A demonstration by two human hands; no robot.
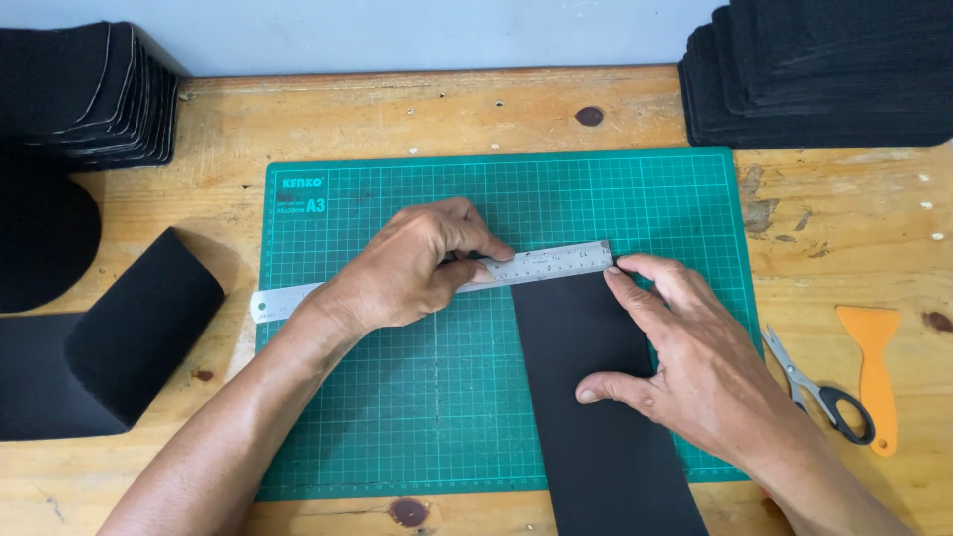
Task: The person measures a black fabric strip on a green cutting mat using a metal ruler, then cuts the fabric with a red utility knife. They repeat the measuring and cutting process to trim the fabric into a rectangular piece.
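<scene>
Leftmost, a roll of black foam (139, 333) lies on the wooden worktop (417, 109), a stack of black pieces (89, 89) behind it. Left hand (412, 268) presses flat on a steel ruler (541, 266), fingers curled over its edge, gripping nothing. Ruler lies across the top end of a black strip (596, 417) on the green cutting mat (417, 397). Right hand (685, 362) lies flat on the strip, fingers spread, forefinger at the ruler's end. Further right, scissors (819, 392) and an orange scraper (874, 372); black sheet stack (824, 74) at back.
</scene>
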